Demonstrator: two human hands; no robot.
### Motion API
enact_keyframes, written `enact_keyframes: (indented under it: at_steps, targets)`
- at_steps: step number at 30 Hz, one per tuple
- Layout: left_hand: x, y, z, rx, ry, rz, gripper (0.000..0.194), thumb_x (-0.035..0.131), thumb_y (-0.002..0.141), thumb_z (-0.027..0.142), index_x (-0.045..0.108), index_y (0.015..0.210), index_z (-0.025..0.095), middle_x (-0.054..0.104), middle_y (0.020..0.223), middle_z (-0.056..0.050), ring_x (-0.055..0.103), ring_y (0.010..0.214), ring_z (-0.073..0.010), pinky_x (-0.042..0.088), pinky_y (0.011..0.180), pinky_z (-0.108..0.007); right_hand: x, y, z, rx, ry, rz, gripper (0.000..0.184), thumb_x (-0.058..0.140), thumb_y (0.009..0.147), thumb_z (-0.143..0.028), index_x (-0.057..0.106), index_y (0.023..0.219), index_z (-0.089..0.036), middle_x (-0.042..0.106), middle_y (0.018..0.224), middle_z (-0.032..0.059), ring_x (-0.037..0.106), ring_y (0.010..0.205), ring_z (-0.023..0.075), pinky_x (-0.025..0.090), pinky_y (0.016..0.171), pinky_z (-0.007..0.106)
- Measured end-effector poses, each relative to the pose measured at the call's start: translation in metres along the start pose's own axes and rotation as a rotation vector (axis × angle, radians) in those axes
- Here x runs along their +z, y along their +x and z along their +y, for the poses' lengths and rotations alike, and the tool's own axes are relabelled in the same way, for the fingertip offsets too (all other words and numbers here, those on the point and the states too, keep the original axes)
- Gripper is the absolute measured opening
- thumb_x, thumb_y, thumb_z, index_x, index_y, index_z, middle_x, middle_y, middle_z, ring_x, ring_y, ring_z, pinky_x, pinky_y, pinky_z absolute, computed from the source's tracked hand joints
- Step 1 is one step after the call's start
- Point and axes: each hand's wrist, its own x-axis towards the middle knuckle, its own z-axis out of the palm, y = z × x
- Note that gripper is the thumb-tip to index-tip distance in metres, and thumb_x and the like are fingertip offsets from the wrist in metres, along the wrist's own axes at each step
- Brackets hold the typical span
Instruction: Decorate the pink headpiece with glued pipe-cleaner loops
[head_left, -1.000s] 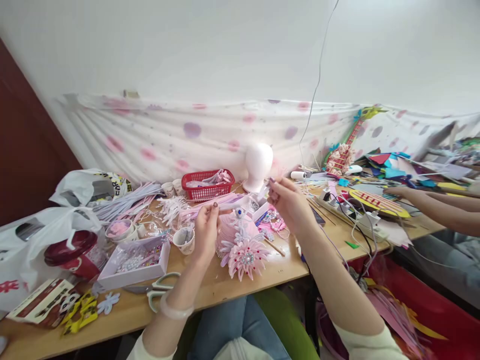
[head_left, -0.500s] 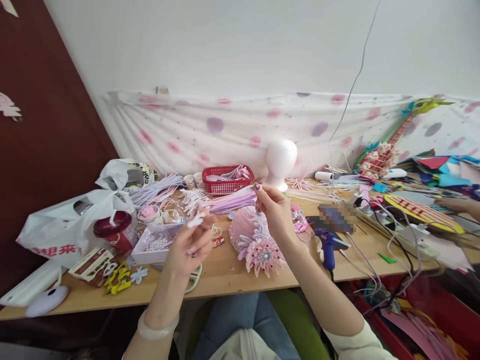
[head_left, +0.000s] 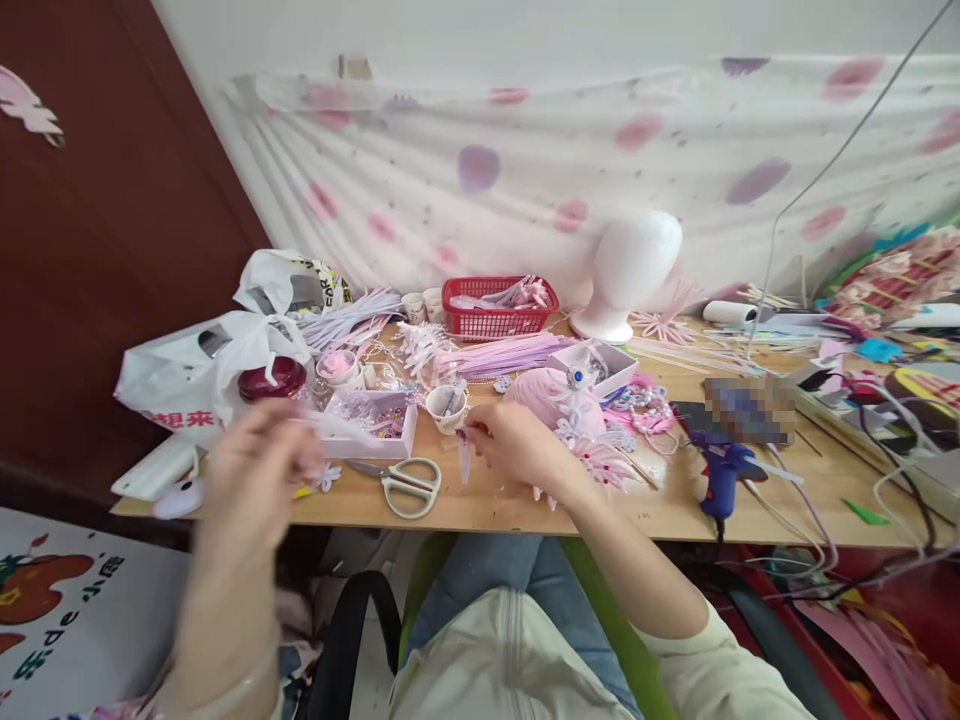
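My left hand is smeared by motion at the left, in front of the burgundy lidded cup. A whitish, filmy piece trails from its fingers over the white bead box; its kind is unclear. My right hand is closed in a pinch, and a narrow, pale lilac, see-through piece hangs below its fingertips. Right beside that hand lies a pink dome-shaped headpiece with a blue-gem ornament and a pink petalled flower, partly covered by the hand.
Scissors lie near the front edge, with a small paper cup behind them. Farther back are a red basket and a white foam head. A blue glue gun and cables lie at the right.
My view has shifted left and down. Both hands have come lower and moved apart, the left toward the left. The scissors, bead box and blue-gem ornament now show more fully.
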Motion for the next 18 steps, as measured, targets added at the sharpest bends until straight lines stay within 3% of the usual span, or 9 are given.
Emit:
enact_keyframes:
  at_steps: [1,4,7,9,13,16,18]
  targets:
    - [0.021,-0.005,-0.009,-0.024,0.025,-0.025,0.022,0.084,0.069,0.035,0.067,0.081,0.026,0.059,0.050,0.007,0.053,0.043,-0.0111,0.045,0.041,-0.021,0.008,0.003,-0.001,0.022,-0.027,-0.034,0.026,0.059,0.092,-0.015,0.064,0.066,-0.019,0.069,0.066,0.0063,0.064,0.065,0.0207,0.036,0.060,0.030]
    - [0.070,-0.014,-0.042,-0.143,0.204,-0.104,0.018,0.075,0.073,0.035,0.066,0.073,0.020,0.065,0.054,0.001,0.055,0.041,-0.0127,0.043,0.037,-0.020,0.022,0.002,-0.003,0.096,-0.083,-0.061,0.026,0.057,0.092,-0.011,0.066,0.069,-0.017,0.073,0.073,0.0143,0.070,0.071,0.0269,0.036,0.061,0.032]
    - [0.092,-0.012,-0.069,-0.197,0.325,-0.123,0.015,0.068,0.078,0.037,0.066,0.076,0.021,0.066,0.054,0.000,0.058,0.041,-0.0169,0.044,0.037,-0.023,0.014,-0.026,-0.005,0.158,-0.112,-0.068,0.024,0.049,0.097,-0.013,0.070,0.086,-0.015,0.073,0.069,0.0131,0.070,0.068,0.0267,0.036,0.058,0.032]
    - [0.099,-0.008,-0.076,-0.207,0.359,-0.158,0.011,0.068,0.079,0.033,0.071,0.079,0.023,0.066,0.054,0.000,0.058,0.042,-0.0180,0.045,0.040,-0.024,-0.002,-0.059,-0.005,0.123,-0.077,-0.081,0.021,0.049,0.100,-0.021,0.069,0.094,-0.018,0.071,0.064,0.0070,0.068,0.057,0.0233,0.036,0.052,0.031]
    - [0.107,0.001,-0.063,-0.086,0.514,-0.266,0.018,0.070,0.078,0.022,0.080,0.092,0.028,0.072,0.063,-0.001,0.061,0.049,-0.0192,0.045,0.052,-0.025,-0.038,-0.124,0.010,-0.135,0.109,-0.086,0.016,0.062,0.095,-0.026,0.072,0.107,-0.030,0.078,0.075,-0.0005,0.074,0.062,0.0204,0.049,0.051,0.029]
    - [0.106,0.013,-0.040,0.068,0.614,-0.416,0.023,0.067,0.083,0.020,0.082,0.098,0.030,0.080,0.088,-0.004,0.068,0.066,-0.0231,0.045,0.058,-0.026,-0.058,-0.152,0.036,-0.170,0.179,0.130,0.020,0.067,0.093,-0.030,0.072,0.112,-0.036,0.079,0.075,-0.0043,0.072,0.054,0.0164,0.053,0.046,0.026]
    - [0.105,0.023,-0.026,0.132,0.665,-0.469,0.026,0.069,0.080,0.015,0.083,0.096,0.031,0.081,0.092,-0.004,0.070,0.075,-0.0251,0.047,0.065,-0.027,-0.064,-0.159,0.053,-0.048,0.197,0.361,0.014,0.066,0.094,-0.033,0.074,0.105,-0.035,0.077,0.070,-0.0044,0.068,0.048,0.0161,0.051,0.043,0.026]
